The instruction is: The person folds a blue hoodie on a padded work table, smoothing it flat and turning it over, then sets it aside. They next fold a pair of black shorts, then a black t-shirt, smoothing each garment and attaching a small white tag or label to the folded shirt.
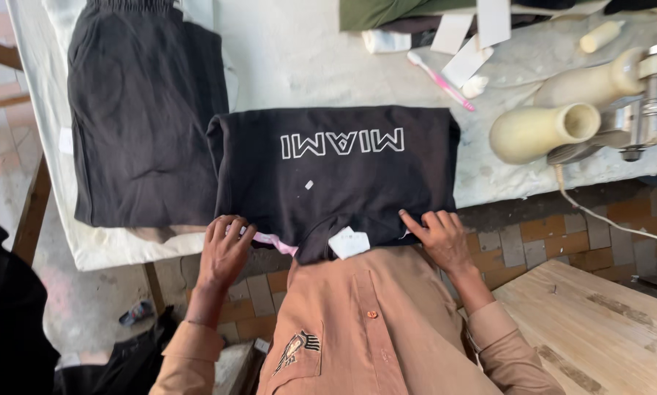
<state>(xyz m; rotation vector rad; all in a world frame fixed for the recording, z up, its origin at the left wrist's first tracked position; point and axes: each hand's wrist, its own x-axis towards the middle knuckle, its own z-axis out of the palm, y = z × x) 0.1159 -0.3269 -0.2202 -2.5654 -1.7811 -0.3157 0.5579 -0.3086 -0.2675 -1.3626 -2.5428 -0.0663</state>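
L hand (pixel 224 249) flat, fingers spread, pressing near-left edge of folded black shirt (pixel 335 175); pink strip (pixel 276 243) just right of it. R hand (pixel 442 235) flat, fingers spread on shirt's near-right edge. White tag (pixel 349 242) btwn hands. Shirt lies on white table cloth (pixel 299 58), beyond both hands. Black trousers (pixel 142 110) touching shirt, beyond L hand. Cream iron (pixel 555 124) beyond R hand, well apart.

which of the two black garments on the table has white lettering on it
The folded black shirt under both hands, nearest the person, has it. The black garment to its left is plain.
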